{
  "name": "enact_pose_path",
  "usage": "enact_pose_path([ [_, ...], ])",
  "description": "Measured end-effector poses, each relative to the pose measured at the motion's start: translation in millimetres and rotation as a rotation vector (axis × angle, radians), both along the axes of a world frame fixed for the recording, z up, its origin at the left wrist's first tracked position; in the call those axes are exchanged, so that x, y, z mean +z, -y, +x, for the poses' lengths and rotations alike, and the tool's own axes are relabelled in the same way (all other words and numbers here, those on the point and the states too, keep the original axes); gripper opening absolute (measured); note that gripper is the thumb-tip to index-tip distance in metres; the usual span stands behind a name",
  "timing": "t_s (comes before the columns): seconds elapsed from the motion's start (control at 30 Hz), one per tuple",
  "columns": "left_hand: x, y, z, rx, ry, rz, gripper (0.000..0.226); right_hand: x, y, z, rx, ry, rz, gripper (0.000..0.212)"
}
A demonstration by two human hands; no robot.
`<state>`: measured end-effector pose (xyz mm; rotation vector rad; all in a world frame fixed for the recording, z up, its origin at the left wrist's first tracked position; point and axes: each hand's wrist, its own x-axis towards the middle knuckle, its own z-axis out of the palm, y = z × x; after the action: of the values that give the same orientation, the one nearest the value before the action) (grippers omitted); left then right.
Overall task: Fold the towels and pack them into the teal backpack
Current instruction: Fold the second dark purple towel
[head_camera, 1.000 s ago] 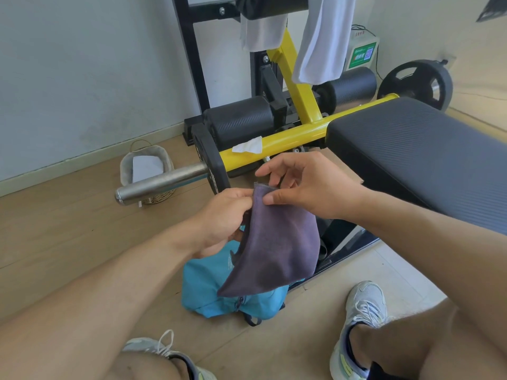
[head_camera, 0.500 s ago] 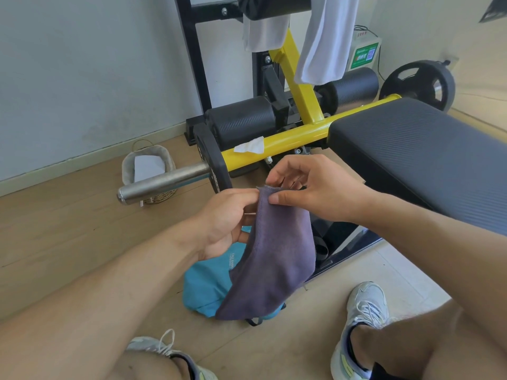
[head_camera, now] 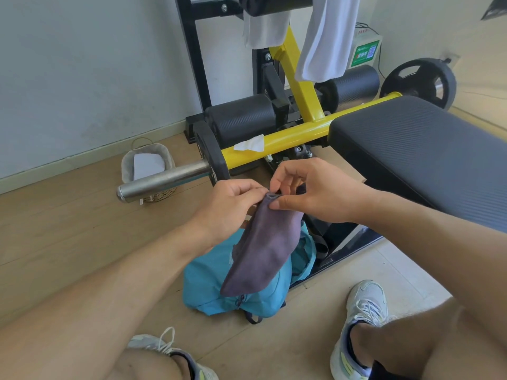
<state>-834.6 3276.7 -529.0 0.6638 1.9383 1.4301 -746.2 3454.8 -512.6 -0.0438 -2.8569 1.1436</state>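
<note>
- Wooden plank flooring (head_camera: 68,231) is shown across the room, met at the far side by a pale grey wall (head_camera: 82,64) with a light skirting strip.
- Landmark: a black padded bench (head_camera: 428,160) on a yellow frame (head_camera: 290,135), placed at the right of the floor area.
- To the left of the bench, a steel bar sleeve (head_camera: 162,181) is seen projecting from the frame; a wicker basket (head_camera: 148,171) is set behind it, near the wall.
- Beyond the bench, white towels (head_camera: 326,37) are draped over an upper black roller, and a black weight plate (head_camera: 418,80) is mounted at the far end.
- A crumpled white tissue (head_camera: 251,144) is laid on the yellow frame, just left of the bench pad.
- In front of the bench, the dark purple towel (head_camera: 263,248) is held in the air by its bunched top edge and hangs over the teal backpack (head_camera: 208,283), which lies on the floor beside the bench base.
- The left hand (head_camera: 230,212) is closed on the towel's top edge; the right hand (head_camera: 315,193) pinches the same edge between thumb and forefinger, the remaining fingers spread loosely.
- Two pale sneakers (head_camera: 362,319) are planted on the floor nearest the camera.
</note>
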Motion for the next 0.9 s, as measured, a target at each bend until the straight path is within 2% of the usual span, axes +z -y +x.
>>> enact_pose_path([
  [0.1,1.1,2.8,-0.5,-0.050,0.002,0.036,0.032,0.3,1.3,0.9,-0.017,-0.018,0.015,0.018],
  [0.23,-0.6,7.4,-6.1,-0.085,-0.116,0.004,0.024,1.2,0.0,0.7,-0.006,0.025,0.087,0.023],
  [0.3,-2.5,7.8,-10.0,-0.103,-0.096,0.003,0.013,2.9,-4.2,0.8,0.045,0.106,0.255,0.035],
  [0.37,-4.1,10.0,-15.4,-0.109,-0.083,0.004,0.007,4.9,-8.8,2.0,0.104,0.170,0.543,0.043],
  [0.4,-4.1,11.6,-18.2,-0.104,-0.082,0.000,0.010,6.0,-11.4,3.1,0.118,0.186,0.639,0.042],
  [0.47,-4.5,15.2,-25.6,-0.091,-0.101,-0.025,0.023,7.7,-15.5,4.3,0.109,0.194,0.687,0.035],
  [0.53,-5.0,18.2,-32.2,-0.074,-0.120,-0.038,0.027,7.1,-16.5,4.3,0.091,0.196,0.622,0.034],
  [0.67,-5.5,20.6,-40.9,-0.001,-0.263,-0.096,0.012,3.7,-13.1,2.6,0.032,0.174,0.408,0.033],
  [0.77,-2.1,20.5,-44.3,0.093,-0.368,-0.096,0.011,6.3,-13.1,3.5,-0.179,0.009,0.152,0.026],
  [0.9,2.5,18.9,-44.0,0.065,-0.414,-0.086,0.012,1.4,-12.4,0.1,-0.390,-0.181,-0.070,0.025],
])
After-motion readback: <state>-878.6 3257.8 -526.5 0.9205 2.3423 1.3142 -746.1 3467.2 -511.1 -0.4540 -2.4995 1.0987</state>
